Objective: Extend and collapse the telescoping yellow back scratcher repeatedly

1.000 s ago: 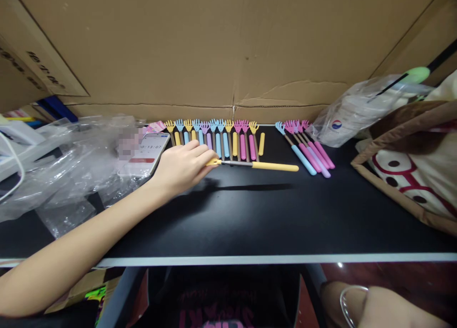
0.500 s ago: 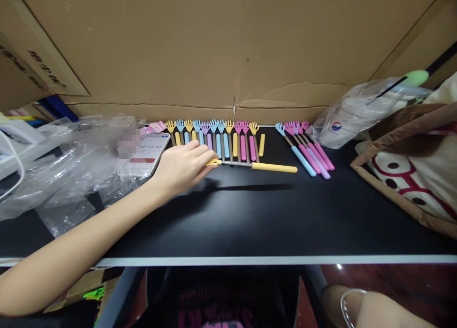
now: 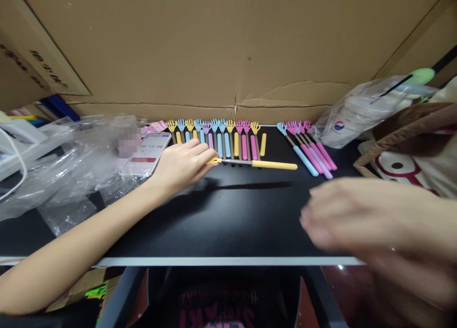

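Observation:
My left hand [image 3: 187, 161] is closed around the claw end of a yellow back scratcher [image 3: 274, 165]. Its metal rod and yellow handle point right, held just above the black tabletop. Smeared by motion, my right hand [image 3: 353, 213] is over the table's front right part, apart from the scratcher; its fingers cannot be made out. Behind the left hand lies a row of short back scratchers [image 3: 236, 144] in yellow, blue, purple and pink, claws toward the back. To the right is a group of longer back scratchers [image 3: 314, 159], blue, pink and purple.
A phone [image 3: 147, 152] showing a timer lies left of the row, beside crumpled clear plastic bags [image 3: 82, 156]. At the right are a bagged cup [image 3: 352, 121] and a brown-trimmed cloth bag [image 3: 396, 137]. A cardboard wall [image 3: 178, 47] closes off the back of the black table [image 3: 221, 223].
My right hand has risen from below the table's edge at the lower right to over the tabletop. My left hand keeps the yellow back scratcher in nearly the same place.

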Tool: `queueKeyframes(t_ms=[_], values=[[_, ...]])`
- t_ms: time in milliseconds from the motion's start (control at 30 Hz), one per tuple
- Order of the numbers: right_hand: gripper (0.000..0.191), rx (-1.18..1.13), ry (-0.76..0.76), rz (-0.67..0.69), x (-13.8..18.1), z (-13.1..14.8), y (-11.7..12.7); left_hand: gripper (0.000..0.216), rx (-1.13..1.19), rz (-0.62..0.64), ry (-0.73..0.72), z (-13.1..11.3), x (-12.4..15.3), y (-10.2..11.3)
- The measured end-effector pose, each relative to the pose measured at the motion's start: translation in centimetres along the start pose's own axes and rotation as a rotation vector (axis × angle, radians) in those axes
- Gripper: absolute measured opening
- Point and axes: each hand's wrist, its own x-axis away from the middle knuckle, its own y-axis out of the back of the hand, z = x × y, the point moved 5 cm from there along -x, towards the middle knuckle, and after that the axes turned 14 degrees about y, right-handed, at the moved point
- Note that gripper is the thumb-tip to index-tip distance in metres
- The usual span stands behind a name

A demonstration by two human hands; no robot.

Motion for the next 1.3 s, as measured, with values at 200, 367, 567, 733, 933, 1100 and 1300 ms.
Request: queueKeyframes(t_ms=[200, 367, 567, 733, 933, 1100, 1300], values=[[0.023, 0.26, -0.043, 0.214, -3.5, -7.2, -2.9, 0.027, 0.002, -0.029, -0.018, -0.2, 0.0, 0.1], [0.025, 0.317, -0.068, 0.319, -2.7, -10.1, -6.5, 0.03, 0.012, -0.03, -0.021, -0.2, 0.1, 0.0], [0.024, 0.291, -0.108, 0.266, -1.7, -10.7, -8.3, 0.029, 0.034, 0.01, -0.019, -0.4, 0.2, -0.5], [0.024, 0.318, -0.14, 0.219, -1.4, -10.1, -8.9, 0.027, 0.063, 0.058, -0.027, -1.2, 0.5, -0.8], [0.028, 0.386, -0.125, 0.232, -1.9, -9.2, -9.1, 0.026, 0.093, 0.068, -0.087, -2.3, 0.9, -0.5], [0.03, 0.436, -0.125, 0.233, -2.1, -8.9, -9.2, 0.023, 0.111, 0.08, -0.069, -2.6, 0.8, -0.3], [0.031, 0.481, -0.068, 0.212, -2.3, -8.4, -9.3, 0.023, 0.157, 0.102, -0.053, -2.8, 0.9, -0.2]])
